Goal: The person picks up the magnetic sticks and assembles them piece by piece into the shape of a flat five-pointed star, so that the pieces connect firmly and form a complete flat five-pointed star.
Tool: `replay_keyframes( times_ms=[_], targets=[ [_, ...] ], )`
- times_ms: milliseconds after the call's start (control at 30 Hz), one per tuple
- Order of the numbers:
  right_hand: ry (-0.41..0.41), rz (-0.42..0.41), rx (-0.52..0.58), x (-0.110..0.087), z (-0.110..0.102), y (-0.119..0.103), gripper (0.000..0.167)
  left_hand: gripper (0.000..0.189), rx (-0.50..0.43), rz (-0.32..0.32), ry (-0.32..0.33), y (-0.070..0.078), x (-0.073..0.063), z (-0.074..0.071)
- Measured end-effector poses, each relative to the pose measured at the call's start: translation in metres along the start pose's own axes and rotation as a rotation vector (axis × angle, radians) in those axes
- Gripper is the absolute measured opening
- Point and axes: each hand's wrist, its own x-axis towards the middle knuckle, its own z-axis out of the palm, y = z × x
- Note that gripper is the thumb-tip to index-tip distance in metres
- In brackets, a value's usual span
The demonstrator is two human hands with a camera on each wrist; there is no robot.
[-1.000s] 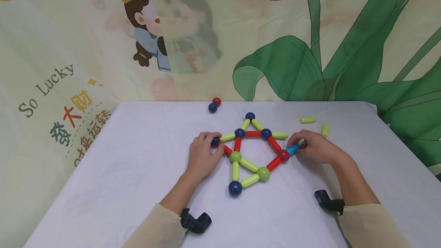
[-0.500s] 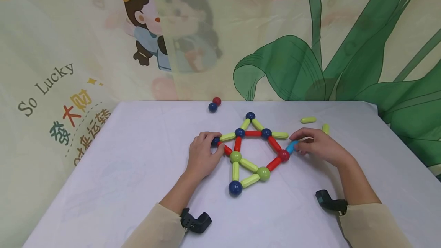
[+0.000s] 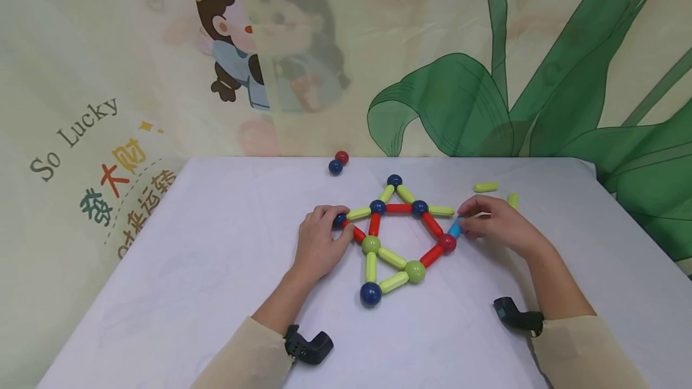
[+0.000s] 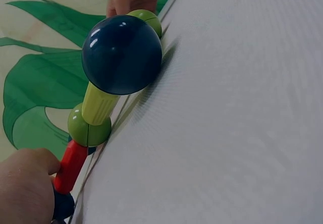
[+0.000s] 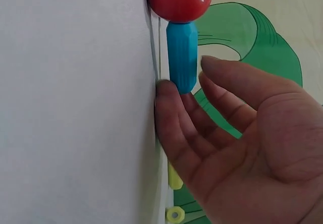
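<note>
A flat figure of magnetic rods and balls lies on the white-covered table. My left hand [image 3: 323, 242] holds its left corner, fingers on a dark blue ball [image 3: 339, 221] and thumb by a red rod [image 4: 70, 167]. At the right corner, my right hand [image 3: 500, 226] has its fingers curled about the free end of a blue magnetic rod [image 5: 182, 57]; its other end meets a red ball [image 3: 447, 243]. A small gap shows between one digit and the rod in the right wrist view. Nearby, a yellow-green rod [image 3: 441, 211] sticks out from another dark blue ball [image 3: 420, 208].
Two loose yellow-green rods [image 3: 485, 186] lie beyond my right hand. A loose red ball [image 3: 342, 158] touches a dark blue one [image 3: 336, 167] near the far edge. A large blue ball [image 3: 370, 294] forms the figure's near corner. A printed cloth [image 3: 324, 65] hangs behind the table.
My right hand has swung the blue rod's free end away from me and leftward, round the red ball, so the rod stands steeper. My left hand keeps its place.
</note>
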Motion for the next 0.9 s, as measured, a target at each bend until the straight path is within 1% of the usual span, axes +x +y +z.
replay_keyframes(
  times_ms=[100, 233, 300, 400, 633, 833, 900],
  targets=[
    [0.044, -0.007, -0.065, 0.004, -0.002, -0.007, 0.035, 0.036, -0.014, -0.001, 0.006, 0.000, 0.001, 0.000],
    [0.147, -0.025, -0.148, 0.012, 0.001, -0.024, 0.036, 0.035, -0.030, -0.003, 0.011, 0.000, 0.001, 0.000],
    [0.189, -0.046, -0.164, 0.018, 0.005, -0.034, 0.037, 0.035, -0.030, -0.007, 0.013, 0.000, 0.000, 0.000],
    [0.224, -0.087, -0.155, 0.027, 0.013, -0.049, 0.038, 0.035, -0.017, -0.022, 0.026, 0.000, 0.001, 0.000],
    [0.216, -0.166, -0.103, 0.053, 0.027, -0.083, 0.039, 0.032, -0.011, -0.073, 0.083, 0.000, 0.003, -0.001],
    [0.189, -0.216, -0.063, 0.075, 0.039, -0.109, 0.036, 0.032, -0.021, -0.084, 0.093, 0.000, 0.004, 0.000],
    [0.177, -0.232, -0.053, 0.082, 0.043, -0.116, 0.035, 0.030, -0.018, -0.097, 0.105, 0.000, 0.004, 0.000]
  ],
)
